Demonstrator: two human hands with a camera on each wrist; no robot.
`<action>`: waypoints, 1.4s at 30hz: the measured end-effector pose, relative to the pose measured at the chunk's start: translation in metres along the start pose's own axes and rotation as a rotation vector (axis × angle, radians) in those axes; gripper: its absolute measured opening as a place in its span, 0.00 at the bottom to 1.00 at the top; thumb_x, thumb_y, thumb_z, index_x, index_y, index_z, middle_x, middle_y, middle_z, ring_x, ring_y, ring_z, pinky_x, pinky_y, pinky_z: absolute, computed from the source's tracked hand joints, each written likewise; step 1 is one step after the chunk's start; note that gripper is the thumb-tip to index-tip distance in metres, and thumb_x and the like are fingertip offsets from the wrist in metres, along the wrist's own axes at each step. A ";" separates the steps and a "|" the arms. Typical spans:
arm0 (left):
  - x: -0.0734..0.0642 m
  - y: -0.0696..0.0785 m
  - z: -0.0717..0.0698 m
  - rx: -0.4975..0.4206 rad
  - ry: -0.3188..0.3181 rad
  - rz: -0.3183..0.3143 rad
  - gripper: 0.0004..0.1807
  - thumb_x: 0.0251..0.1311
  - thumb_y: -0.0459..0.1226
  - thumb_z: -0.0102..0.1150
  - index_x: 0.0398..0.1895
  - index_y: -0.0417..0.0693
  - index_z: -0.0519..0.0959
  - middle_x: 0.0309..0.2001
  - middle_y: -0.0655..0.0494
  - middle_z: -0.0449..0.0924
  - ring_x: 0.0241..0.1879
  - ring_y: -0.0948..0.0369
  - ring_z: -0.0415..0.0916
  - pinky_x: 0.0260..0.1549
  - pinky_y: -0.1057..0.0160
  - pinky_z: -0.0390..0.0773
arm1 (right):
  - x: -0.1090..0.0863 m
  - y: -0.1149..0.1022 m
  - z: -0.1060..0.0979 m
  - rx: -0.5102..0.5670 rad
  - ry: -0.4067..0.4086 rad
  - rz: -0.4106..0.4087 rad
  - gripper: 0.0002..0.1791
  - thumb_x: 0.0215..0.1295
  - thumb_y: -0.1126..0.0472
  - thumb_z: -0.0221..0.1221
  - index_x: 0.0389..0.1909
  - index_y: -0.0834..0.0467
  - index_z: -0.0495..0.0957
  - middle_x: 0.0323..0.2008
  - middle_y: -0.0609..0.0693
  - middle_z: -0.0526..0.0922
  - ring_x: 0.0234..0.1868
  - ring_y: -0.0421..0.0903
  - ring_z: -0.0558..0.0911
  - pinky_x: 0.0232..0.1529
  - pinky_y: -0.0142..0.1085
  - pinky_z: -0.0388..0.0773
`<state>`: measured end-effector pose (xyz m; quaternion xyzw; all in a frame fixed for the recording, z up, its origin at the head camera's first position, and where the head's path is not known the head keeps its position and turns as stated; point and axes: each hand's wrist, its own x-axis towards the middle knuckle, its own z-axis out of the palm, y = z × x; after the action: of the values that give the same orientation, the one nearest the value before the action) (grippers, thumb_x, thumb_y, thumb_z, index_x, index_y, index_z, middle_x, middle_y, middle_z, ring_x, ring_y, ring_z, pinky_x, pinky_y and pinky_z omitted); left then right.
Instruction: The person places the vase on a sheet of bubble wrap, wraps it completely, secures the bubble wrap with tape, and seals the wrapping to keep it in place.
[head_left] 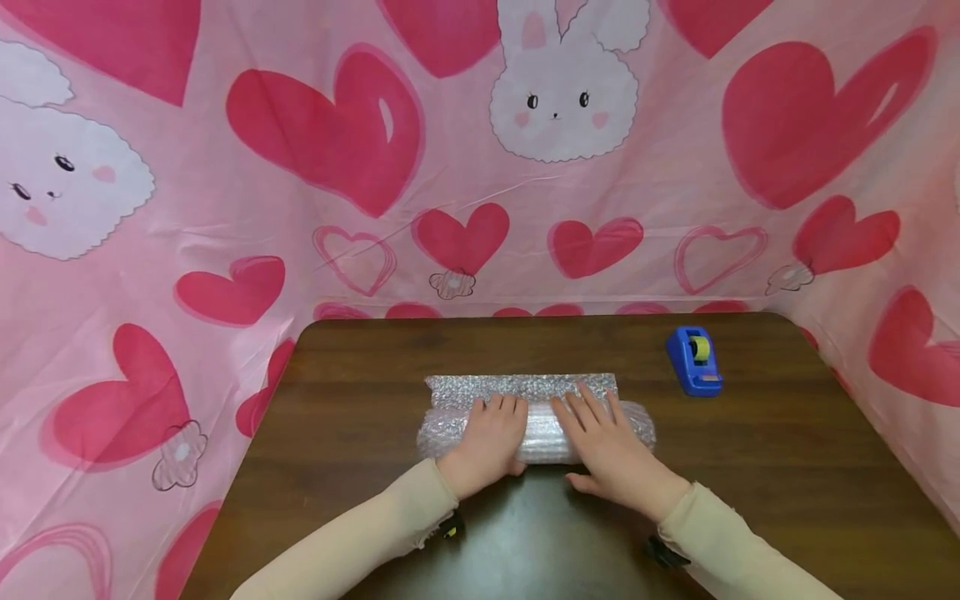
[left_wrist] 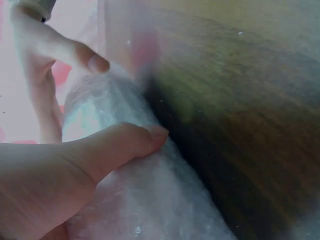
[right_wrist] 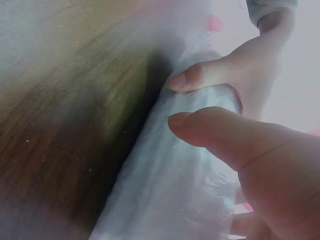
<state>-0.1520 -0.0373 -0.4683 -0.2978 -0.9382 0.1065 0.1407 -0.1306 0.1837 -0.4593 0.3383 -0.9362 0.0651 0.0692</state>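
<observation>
A thick roll of bubble wrap lies crosswise on the table, with a flat flap of the same wrap stretching out behind it. My left hand grips the roll left of its middle, fingers bent over the top. In the left wrist view the left thumb lies along the near side of the wrap. On the right half rests my right hand, its fingers fairly straight and spread toward the flap. The right thumb extends along the near side in the right wrist view. Whatever the roll may contain is hidden.
A blue tape dispenser with a yellow tape roll stands at the back right of the dark wooden table. Pink cloth with hearts and rabbits hangs behind the table and along both sides.
</observation>
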 end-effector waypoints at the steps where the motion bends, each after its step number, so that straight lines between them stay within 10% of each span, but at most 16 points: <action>1: 0.001 -0.001 -0.001 -0.018 -0.026 0.002 0.45 0.33 0.64 0.82 0.49 0.45 0.76 0.43 0.53 0.79 0.42 0.57 0.75 0.35 0.59 0.72 | -0.001 0.000 0.000 0.000 0.004 0.001 0.59 0.49 0.44 0.80 0.75 0.67 0.63 0.70 0.68 0.70 0.75 0.71 0.63 0.68 0.73 0.59; 12: 0.009 -0.010 -0.011 -0.180 -0.296 0.044 0.48 0.39 0.63 0.80 0.58 0.43 0.76 0.51 0.51 0.81 0.50 0.55 0.77 0.47 0.54 0.79 | 0.000 -0.009 0.014 -0.105 0.066 -0.006 0.63 0.40 0.41 0.84 0.72 0.69 0.64 0.62 0.68 0.75 0.65 0.68 0.73 0.64 0.70 0.66; 26: -0.001 -0.014 -0.011 -0.252 -0.190 -0.008 0.61 0.42 0.68 0.77 0.74 0.40 0.68 0.59 0.46 0.82 0.56 0.51 0.81 0.53 0.46 0.79 | 0.013 -0.001 0.019 -0.161 0.115 -0.026 0.54 0.31 0.48 0.85 0.61 0.64 0.70 0.51 0.62 0.79 0.53 0.61 0.80 0.56 0.66 0.76; 35: -0.023 0.008 -0.007 -0.045 0.061 -0.104 0.58 0.40 0.68 0.77 0.70 0.43 0.73 0.58 0.45 0.81 0.62 0.48 0.76 0.63 0.40 0.71 | 0.019 0.002 0.011 -0.086 0.044 -0.001 0.52 0.34 0.48 0.84 0.60 0.63 0.71 0.52 0.61 0.80 0.54 0.62 0.80 0.58 0.68 0.74; 42: -0.028 0.019 -0.002 0.052 0.096 -0.138 0.62 0.35 0.69 0.79 0.72 0.43 0.71 0.62 0.42 0.79 0.64 0.48 0.74 0.64 0.39 0.70 | 0.029 0.008 0.001 0.029 -0.109 0.040 0.52 0.38 0.49 0.84 0.63 0.64 0.70 0.57 0.63 0.80 0.58 0.65 0.79 0.61 0.71 0.69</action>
<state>-0.1192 -0.0386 -0.4780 -0.2335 -0.9455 0.1064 0.2004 -0.1578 0.1718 -0.4556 0.3238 -0.9440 0.0617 0.0119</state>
